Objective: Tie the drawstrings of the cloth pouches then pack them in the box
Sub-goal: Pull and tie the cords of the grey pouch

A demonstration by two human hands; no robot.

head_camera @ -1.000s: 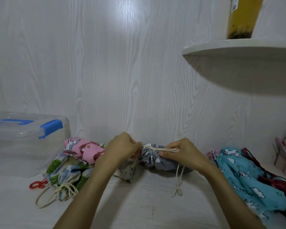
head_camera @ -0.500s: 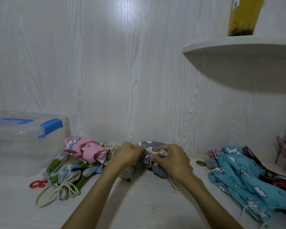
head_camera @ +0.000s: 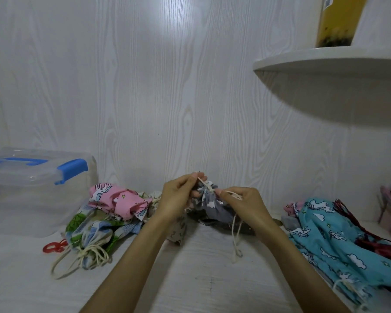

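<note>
A grey cloth pouch [head_camera: 213, 208] with white prints is held up just above the table in the middle, its mouth gathered. My left hand [head_camera: 178, 197] pinches one cream drawstring end at the gathered mouth. My right hand [head_camera: 244, 204] pinches the other part of the drawstring [head_camera: 235, 240], whose loose end hangs down to the table. A clear plastic box [head_camera: 38, 190] with blue latches and its lid on stands at the far left. More pouches lie on the left: a pink one [head_camera: 117, 202] and a green-and-blue one [head_camera: 90, 236] with its cord bunched.
A turquoise unicorn-print pouch [head_camera: 339, 242] and dark red cloth [head_camera: 384, 245] lie in a heap on the right. A red plastic piece [head_camera: 53, 246] lies by the box. A white shelf [head_camera: 330, 64] juts from the wall above right, with a yellow container [head_camera: 339, 21] on it.
My hands first came together at the pouch mouth, then drew slightly apart again, the left one rising. The grey pouch has been lifted a little with them.
</note>
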